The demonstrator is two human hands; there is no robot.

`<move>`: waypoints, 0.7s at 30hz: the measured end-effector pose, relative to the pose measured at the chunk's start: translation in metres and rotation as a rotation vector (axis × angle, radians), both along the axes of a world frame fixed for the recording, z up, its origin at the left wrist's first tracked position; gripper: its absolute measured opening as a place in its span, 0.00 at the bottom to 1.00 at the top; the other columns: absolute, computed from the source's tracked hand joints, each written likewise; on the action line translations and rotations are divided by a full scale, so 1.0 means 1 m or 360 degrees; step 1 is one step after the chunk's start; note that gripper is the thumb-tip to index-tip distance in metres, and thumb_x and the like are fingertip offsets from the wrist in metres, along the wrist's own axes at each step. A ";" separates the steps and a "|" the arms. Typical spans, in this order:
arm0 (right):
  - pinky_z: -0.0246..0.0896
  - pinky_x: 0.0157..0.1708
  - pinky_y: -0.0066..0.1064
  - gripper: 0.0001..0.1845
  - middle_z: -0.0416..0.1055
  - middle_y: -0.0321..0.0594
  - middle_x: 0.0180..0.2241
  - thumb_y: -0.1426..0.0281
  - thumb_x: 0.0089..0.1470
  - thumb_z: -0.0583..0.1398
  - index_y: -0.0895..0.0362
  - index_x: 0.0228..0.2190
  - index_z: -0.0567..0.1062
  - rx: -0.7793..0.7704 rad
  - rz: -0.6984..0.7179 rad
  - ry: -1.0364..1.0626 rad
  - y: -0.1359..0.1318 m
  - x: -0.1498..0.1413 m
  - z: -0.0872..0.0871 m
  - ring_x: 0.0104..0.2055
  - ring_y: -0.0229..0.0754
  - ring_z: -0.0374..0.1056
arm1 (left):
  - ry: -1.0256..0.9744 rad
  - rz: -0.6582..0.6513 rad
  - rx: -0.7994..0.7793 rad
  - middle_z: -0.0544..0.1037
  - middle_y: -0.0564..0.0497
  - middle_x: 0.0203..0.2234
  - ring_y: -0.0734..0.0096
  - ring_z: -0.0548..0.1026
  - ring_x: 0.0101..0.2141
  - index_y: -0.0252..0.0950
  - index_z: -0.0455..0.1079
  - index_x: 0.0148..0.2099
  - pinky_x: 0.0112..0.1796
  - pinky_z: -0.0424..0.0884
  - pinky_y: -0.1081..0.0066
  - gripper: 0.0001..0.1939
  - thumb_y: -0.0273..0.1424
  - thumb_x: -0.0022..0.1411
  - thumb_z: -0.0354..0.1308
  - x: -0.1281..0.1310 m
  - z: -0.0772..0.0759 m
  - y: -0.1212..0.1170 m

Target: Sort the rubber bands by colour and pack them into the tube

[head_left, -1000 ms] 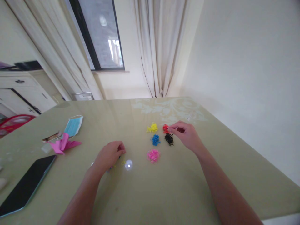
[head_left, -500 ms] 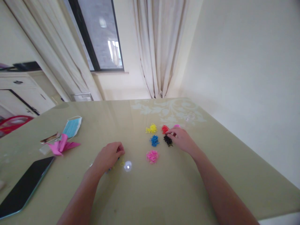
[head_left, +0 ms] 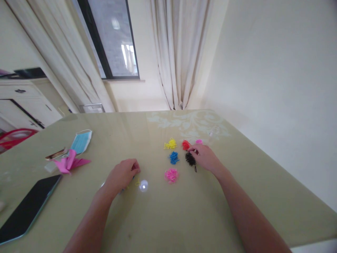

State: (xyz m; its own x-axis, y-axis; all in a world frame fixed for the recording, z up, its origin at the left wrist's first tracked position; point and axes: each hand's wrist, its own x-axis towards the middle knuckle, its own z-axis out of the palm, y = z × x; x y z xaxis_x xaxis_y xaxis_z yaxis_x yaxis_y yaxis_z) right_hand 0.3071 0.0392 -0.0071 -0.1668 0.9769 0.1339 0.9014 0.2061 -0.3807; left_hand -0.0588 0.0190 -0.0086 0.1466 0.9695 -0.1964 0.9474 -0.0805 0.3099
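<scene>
My right hand (head_left: 204,156) is closed in a pinch, its fingertips at the upper edge of a pile of small black rubber bands (head_left: 190,159). One black loop sticks out at the pile's lower side. Just beyond the fingers lie red rubber bands (head_left: 185,144); yellow (head_left: 171,143), blue (head_left: 173,157) and pink (head_left: 171,175) piles are to the left. My left hand (head_left: 125,173) rests on the table with curled fingers, partly covering some small blue and yellow bands (head_left: 137,182). What its fingertips hold, if anything, is hidden.
A pink round object (head_left: 198,141) lies behind my right hand, a small clear item (head_left: 215,130) farther back. At left are a pink folded-paper bird (head_left: 70,162), a blue face mask (head_left: 81,141) and a dark phone or tablet (head_left: 30,207). A wall borders the table's right side.
The black pile has shifted slightly right and spread, with a loop now poking out below. My right hand has moved very slightly; my left hand stays in place.
</scene>
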 end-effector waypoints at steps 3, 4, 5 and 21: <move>0.64 0.46 0.33 0.15 0.80 0.45 0.44 0.73 0.65 0.56 0.54 0.44 0.84 -0.0010 -0.0031 -0.0075 0.002 -0.003 -0.005 0.45 0.46 0.75 | 0.0008 -0.0004 -0.0001 0.83 0.49 0.39 0.62 0.79 0.41 0.39 0.75 0.39 0.38 0.66 0.68 0.06 0.32 0.66 0.57 -0.001 -0.002 0.001; 0.64 0.46 0.33 0.16 0.80 0.46 0.44 0.73 0.66 0.56 0.54 0.44 0.84 -0.0029 -0.0035 -0.0104 0.002 -0.004 -0.007 0.45 0.46 0.74 | 0.0011 0.0000 -0.0009 0.83 0.49 0.39 0.62 0.79 0.41 0.39 0.75 0.39 0.38 0.66 0.68 0.06 0.32 0.66 0.56 -0.002 -0.003 0.001; 0.64 0.46 0.33 0.16 0.79 0.46 0.44 0.74 0.66 0.56 0.54 0.45 0.84 -0.0046 -0.0034 -0.0128 0.002 -0.005 -0.008 0.45 0.46 0.74 | 0.0014 0.0002 -0.0017 0.83 0.49 0.39 0.62 0.79 0.41 0.39 0.75 0.39 0.38 0.66 0.69 0.06 0.32 0.66 0.56 -0.002 -0.003 0.001; 0.62 0.45 0.32 0.17 0.78 0.45 0.42 0.78 0.61 0.54 0.55 0.40 0.83 -0.0027 -0.0078 -0.0063 0.001 -0.004 -0.006 0.43 0.45 0.73 | 0.0018 0.0004 -0.0030 0.83 0.49 0.39 0.64 0.80 0.39 0.40 0.75 0.39 0.36 0.67 0.70 0.07 0.33 0.67 0.56 0.000 0.002 -0.001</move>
